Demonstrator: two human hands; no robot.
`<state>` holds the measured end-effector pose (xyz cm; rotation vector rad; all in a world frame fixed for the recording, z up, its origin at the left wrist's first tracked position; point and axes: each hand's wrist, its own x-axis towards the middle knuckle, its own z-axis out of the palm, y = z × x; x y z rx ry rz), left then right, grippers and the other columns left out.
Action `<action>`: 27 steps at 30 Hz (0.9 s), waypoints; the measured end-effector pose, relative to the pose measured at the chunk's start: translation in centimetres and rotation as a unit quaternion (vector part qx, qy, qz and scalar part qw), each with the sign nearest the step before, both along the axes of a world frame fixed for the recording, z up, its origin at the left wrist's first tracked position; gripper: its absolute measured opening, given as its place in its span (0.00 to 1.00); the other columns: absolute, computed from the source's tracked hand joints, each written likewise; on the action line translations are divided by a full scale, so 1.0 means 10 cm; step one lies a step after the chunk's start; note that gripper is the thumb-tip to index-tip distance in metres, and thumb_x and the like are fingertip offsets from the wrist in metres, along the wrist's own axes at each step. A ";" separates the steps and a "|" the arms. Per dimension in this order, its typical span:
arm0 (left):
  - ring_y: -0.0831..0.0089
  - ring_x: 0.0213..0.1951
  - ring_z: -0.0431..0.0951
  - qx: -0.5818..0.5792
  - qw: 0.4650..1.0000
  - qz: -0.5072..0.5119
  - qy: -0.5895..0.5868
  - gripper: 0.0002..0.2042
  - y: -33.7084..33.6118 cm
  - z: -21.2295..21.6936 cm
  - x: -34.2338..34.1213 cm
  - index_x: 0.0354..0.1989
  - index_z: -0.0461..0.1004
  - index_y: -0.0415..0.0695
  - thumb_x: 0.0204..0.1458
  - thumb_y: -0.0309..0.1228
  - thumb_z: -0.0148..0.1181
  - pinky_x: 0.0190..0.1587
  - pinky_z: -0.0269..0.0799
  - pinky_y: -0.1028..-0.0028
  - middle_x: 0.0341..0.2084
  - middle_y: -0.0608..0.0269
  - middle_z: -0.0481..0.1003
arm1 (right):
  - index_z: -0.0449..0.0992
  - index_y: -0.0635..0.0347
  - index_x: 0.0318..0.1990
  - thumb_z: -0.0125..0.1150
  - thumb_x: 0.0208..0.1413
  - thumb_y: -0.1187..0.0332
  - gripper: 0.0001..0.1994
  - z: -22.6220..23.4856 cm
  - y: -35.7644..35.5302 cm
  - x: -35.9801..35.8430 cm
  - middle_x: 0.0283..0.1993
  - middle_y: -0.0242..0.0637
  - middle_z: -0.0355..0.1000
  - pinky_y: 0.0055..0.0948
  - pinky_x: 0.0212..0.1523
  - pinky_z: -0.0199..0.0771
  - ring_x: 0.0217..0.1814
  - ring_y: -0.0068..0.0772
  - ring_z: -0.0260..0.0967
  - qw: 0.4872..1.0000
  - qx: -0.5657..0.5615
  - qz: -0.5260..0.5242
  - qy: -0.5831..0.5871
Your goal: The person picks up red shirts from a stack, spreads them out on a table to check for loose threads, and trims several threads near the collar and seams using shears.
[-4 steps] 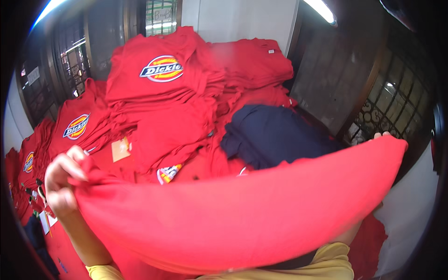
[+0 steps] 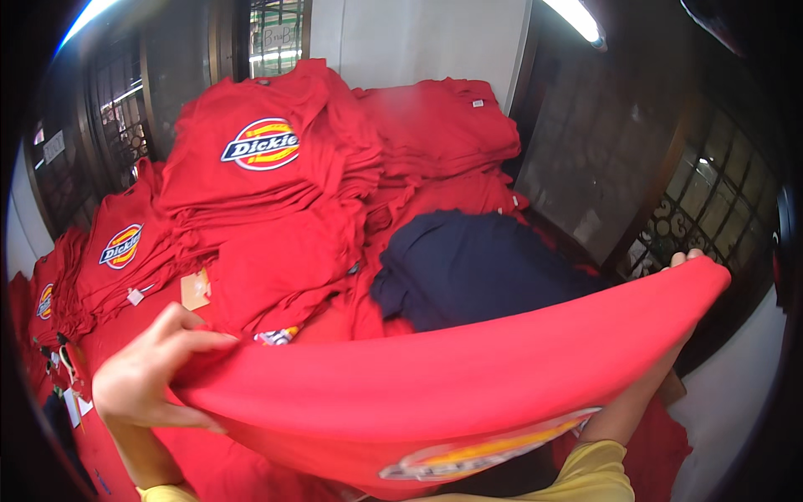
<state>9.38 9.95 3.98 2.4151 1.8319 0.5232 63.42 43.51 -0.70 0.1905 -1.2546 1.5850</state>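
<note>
A red T-shirt (image 2: 452,376) hangs stretched between my two hands in front of me, sagging in the middle. Part of a printed oval emblem shows blurred on its lower side. My left hand (image 2: 155,372) grips one end, the cloth bunched between thumb and fingers. At the far right, my right hand (image 2: 687,257) holds the raised other end; only its fingertips show over the edge, the rest being behind the fabric. Beyond the shirt lies a folded dark navy pile of cloth (image 2: 477,268).
Tall stacks of red shirts (image 2: 335,180) with oval emblems fill the back. Further red shirts (image 2: 121,243) stand at the left, near a brown paper tag (image 2: 196,289) and small scissors-like tools (image 2: 71,360). Dark grilled doors (image 2: 602,125) stand behind.
The shirt has swung and turned so that its printed emblem comes into sight below. My left hand has moved slightly right and down. The view has shifted a little.
</note>
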 end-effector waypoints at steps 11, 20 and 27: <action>0.74 0.45 0.76 0.323 0.861 0.217 -0.326 0.24 3.61 1.24 -1.02 0.56 0.73 0.48 0.51 0.21 0.40 0.42 0.74 0.76 0.41 0.59 0.78 | 0.44 0.70 0.68 0.31 0.68 0.68 0.24 1.58 3.12 -2.14 0.72 0.58 0.41 0.57 0.69 0.56 0.70 0.61 0.50 0.997 -0.062 -0.031 -0.029; 0.58 0.56 0.72 0.220 0.955 0.199 -0.006 0.26 5.55 0.68 -0.78 0.58 0.69 0.40 0.54 0.44 0.56 0.58 0.66 0.67 0.54 0.45 0.72 | 0.69 0.70 0.47 0.36 0.62 0.79 0.13 1.39 5.18 -2.83 0.50 0.50 0.70 0.50 0.52 0.77 0.51 0.50 0.72 0.977 -0.122 -0.173 0.026; 0.45 0.70 0.44 0.128 0.913 0.293 0.252 0.38 6.13 -0.97 -0.23 0.69 0.55 0.52 0.55 0.63 0.45 0.69 0.42 0.51 0.70 0.47 0.46 | 0.67 0.43 0.63 0.48 0.59 0.57 0.24 -0.18 4.63 -3.53 0.74 0.39 0.45 0.67 0.69 0.32 0.76 0.53 0.36 0.459 0.318 -0.718 -0.416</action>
